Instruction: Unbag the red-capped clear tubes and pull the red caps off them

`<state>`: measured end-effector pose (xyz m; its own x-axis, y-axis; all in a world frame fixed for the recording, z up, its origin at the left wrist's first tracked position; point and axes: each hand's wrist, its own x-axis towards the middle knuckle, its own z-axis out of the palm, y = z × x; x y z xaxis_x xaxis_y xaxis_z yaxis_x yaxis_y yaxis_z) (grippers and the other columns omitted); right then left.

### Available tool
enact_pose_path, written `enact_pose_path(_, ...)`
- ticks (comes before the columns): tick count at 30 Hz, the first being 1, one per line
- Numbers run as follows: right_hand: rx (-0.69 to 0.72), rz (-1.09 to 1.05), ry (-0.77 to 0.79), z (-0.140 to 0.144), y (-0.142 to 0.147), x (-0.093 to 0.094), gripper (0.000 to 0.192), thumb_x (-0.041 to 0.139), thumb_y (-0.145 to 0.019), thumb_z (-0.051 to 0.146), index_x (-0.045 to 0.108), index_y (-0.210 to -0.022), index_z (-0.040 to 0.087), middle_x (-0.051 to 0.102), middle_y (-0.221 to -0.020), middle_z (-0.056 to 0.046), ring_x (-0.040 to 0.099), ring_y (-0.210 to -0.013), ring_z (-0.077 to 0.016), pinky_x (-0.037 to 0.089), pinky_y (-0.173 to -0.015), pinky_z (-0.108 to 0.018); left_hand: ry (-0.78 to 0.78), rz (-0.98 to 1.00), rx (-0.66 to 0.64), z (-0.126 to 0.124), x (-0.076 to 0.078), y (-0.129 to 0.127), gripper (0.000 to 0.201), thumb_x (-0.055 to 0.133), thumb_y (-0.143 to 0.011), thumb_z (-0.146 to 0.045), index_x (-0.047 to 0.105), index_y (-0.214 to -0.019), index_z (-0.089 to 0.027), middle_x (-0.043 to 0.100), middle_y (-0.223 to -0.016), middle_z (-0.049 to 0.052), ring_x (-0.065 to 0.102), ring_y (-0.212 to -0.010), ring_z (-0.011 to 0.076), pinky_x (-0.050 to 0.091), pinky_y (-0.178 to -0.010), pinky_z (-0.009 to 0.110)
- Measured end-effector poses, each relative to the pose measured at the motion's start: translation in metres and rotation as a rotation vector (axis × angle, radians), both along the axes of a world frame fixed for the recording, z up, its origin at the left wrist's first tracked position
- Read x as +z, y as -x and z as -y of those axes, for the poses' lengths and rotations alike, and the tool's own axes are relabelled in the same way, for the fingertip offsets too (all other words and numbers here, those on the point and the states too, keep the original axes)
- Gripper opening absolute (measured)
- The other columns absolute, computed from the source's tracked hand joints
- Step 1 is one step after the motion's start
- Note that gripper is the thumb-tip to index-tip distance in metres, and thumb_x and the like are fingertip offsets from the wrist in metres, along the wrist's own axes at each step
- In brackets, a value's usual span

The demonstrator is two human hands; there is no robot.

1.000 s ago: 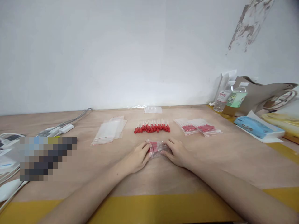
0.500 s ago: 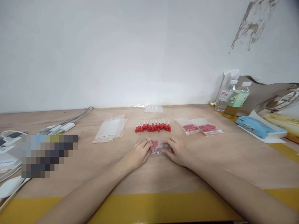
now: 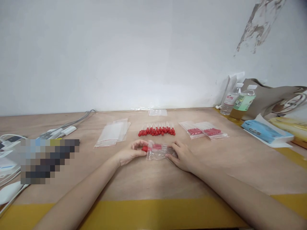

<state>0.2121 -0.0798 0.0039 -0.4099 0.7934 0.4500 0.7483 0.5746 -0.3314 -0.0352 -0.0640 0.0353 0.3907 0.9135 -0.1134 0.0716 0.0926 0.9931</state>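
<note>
My left hand (image 3: 130, 152) pinches the red heads of a few red-tipped sticks (image 3: 145, 148) at the mouth of a small clear zip bag (image 3: 159, 152). The sticks lie partly inside the bag, their red ends poking out to the left. My right hand (image 3: 182, 155) holds the bag's right end against the wooden table (image 3: 216, 169). Just beyond the hands lies a row of loose red-tipped sticks (image 3: 156, 130).
A pile of empty clear bags (image 3: 112, 133) lies at the left, two filled bags (image 3: 203, 131) at the right, one more empty bag (image 3: 157, 112) by the wall. Cables and a charger (image 3: 57, 131) sit far left; bottles (image 3: 240, 100), a tissue pack (image 3: 262, 131) and a paper bag far right.
My left hand has shifted left, and the sticks' red heads now poke out of the bag's left end. The right hand has stayed at the bag's right end.
</note>
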Motion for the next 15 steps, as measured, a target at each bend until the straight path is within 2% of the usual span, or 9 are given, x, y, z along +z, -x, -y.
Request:
enact_pose_path(6, 0.000, 0.004, 0.008, -0.001, 0.000, -0.001, 0.024, 0.051, -0.079, 0.037, 0.053, -0.095, 0.019, 0.052, -0.091, -0.006, 0.052, -0.074, -0.0157, 0.042, -0.068, -0.031, -0.029, -0.077, -0.005, -0.001, -0.004, 0.001, 0.030, 0.071, -0.060, -0.029, 0.060, -0.083, -0.013, 0.063, -0.075, 0.003, 0.058, -0.065, 0.0113, 0.046, -0.069, 0.028)
enact_pose_path(9, -0.006, 0.012, 0.021, 0.000, 0.000, -0.001, 0.024, 0.050, -0.079, 0.036, 0.053, -0.096, 0.019, 0.052, -0.093, -0.006, 0.052, -0.074, -0.0157, 0.042, -0.069, -0.031, -0.062, -0.159, 0.020, -0.005, -0.003, 0.005, 0.028, 0.072, -0.059, -0.028, 0.061, -0.081, -0.014, 0.064, -0.078, 0.004, 0.059, -0.071, 0.0128, 0.046, -0.072, 0.028)
enact_pose_path(12, -0.008, 0.014, 0.028, 0.000, 0.000, 0.000, 0.025, 0.050, -0.079, 0.037, 0.053, -0.096, 0.019, 0.051, -0.094, -0.006, 0.051, -0.075, -0.0158, 0.042, -0.070, -0.032, -0.093, -0.210, 0.050, -0.009, 0.011, 0.020, 0.024, 0.070, -0.060, -0.030, 0.062, -0.076, -0.015, 0.065, -0.079, 0.005, 0.060, -0.075, 0.0145, 0.046, -0.075, 0.029)
enact_pose_path(15, -0.009, 0.015, 0.031, 0.001, -0.001, 0.001, 0.025, 0.050, -0.079, 0.037, 0.052, -0.096, 0.019, 0.051, -0.096, -0.007, 0.051, -0.075, -0.0155, 0.042, -0.071, -0.032, -0.157, -0.233, 0.102, -0.014, 0.036, 0.051, 0.025, 0.071, -0.059, -0.029, 0.063, -0.078, -0.015, 0.066, -0.081, 0.006, 0.061, -0.079, 0.0168, 0.047, -0.075, 0.029)
